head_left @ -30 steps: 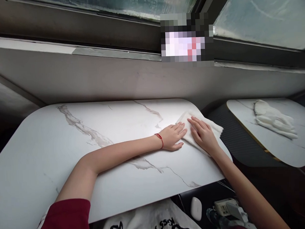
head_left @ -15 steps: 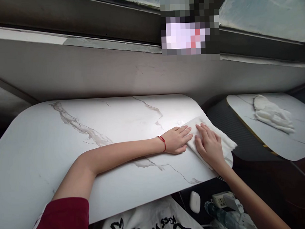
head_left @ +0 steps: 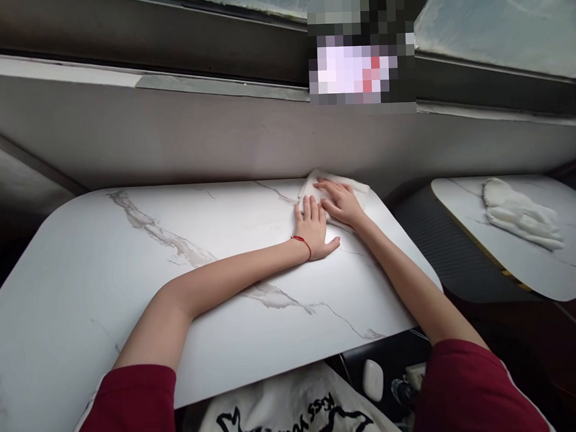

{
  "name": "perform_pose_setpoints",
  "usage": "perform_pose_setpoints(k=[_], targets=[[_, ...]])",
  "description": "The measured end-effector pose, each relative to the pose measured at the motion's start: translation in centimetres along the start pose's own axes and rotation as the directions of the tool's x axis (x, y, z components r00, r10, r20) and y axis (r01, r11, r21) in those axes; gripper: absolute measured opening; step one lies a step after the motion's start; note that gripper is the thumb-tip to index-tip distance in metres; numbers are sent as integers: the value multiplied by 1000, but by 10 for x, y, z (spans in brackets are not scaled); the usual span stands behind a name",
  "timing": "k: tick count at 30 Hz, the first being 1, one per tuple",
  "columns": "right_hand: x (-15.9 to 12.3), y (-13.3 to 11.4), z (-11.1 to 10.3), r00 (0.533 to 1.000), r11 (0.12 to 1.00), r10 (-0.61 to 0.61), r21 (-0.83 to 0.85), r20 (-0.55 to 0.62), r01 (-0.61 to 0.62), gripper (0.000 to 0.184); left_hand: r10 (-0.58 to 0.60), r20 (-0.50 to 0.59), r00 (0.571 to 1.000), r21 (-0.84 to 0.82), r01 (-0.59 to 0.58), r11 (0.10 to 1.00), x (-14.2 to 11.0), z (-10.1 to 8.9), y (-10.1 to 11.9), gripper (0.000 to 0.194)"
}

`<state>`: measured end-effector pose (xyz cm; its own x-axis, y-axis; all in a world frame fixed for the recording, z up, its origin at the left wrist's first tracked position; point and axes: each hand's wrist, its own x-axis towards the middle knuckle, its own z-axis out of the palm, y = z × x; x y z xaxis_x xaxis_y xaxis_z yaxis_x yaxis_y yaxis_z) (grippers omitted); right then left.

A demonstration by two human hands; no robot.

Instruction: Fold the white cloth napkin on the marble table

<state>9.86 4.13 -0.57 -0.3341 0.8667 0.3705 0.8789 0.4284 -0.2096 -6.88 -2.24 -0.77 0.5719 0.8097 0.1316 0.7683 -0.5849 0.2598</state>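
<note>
A white cloth lies spread on the white marble-patterned table, at its back right corner against the wall. My right hand presses on the cloth, fingers stretched forward and slightly bent over it. Just left of it, my left hand rests palm down with fingers spread and thumb out to the right. Its fingertips reach the near left edge of the cloth; the palm is on the bare tabletop. A red cord bracelet circles my left wrist.
Another white cloth lies crumpled on a second table to the right, beyond a dark gap. A white rounded case sits below the near edge, beside a partly hidden bottle. A wall and windows rise behind.
My right hand and the cloth have moved from the table's right end up and left to the back edge. My left hand has shifted slightly up and left, its fingers now pointing toward the wall.
</note>
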Motion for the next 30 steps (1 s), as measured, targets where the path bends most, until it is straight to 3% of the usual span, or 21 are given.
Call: perform_pose_setpoints(k=[9, 15, 19, 26, 30], targets=[[4, -2, 3, 999, 999, 33, 13, -1, -33, 52, 80, -81, 993, 144, -68, 987, 15, -21, -15, 81], [-11, -29, 5, 995, 995, 99, 0, -1, -99, 55, 128, -61, 990, 220, -112, 969, 8, -33, -22, 94], [-53, -69, 1, 998, 998, 66, -9, -22, -67, 54, 238, 9, 971, 272, -231, 934, -28, -45, -15, 92], [-146, -159, -22, 996, 994, -80, 75, -27, 82, 56, 336, 176, 925, 381, -379, 843, -134, -64, 17, 95], [-162, -181, -27, 982, 976, -190, 109, 4, 188, 59, 339, 171, 925, 472, -379, 796, -167, -64, 25, 86]])
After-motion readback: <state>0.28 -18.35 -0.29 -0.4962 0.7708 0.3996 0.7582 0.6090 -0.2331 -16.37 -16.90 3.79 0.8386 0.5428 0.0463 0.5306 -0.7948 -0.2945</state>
